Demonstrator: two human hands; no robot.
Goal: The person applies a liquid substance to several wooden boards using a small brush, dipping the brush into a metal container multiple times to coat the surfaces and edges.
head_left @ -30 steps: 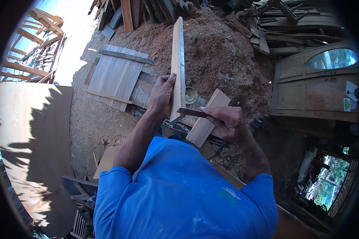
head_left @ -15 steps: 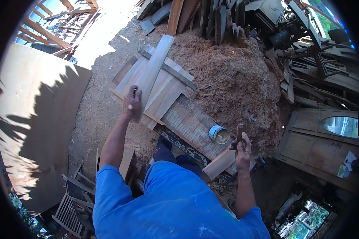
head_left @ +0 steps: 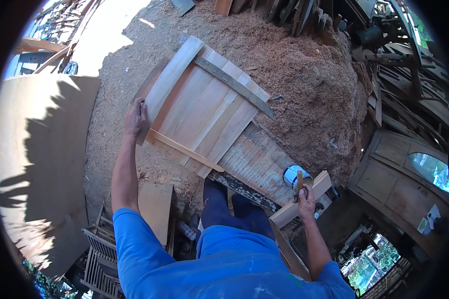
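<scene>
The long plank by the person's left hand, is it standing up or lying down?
Lying down: the plank lies flat along the panel's edge, left hand on its end.

The left arm stretches straight out, its hand (head_left: pixel 135 117) closed in a grip, knuckles up. The right hand (head_left: pixel 306 197) hangs low beside the body, fist closed.

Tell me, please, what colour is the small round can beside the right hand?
The can is blue with a white rim, seen in the head view.
</scene>
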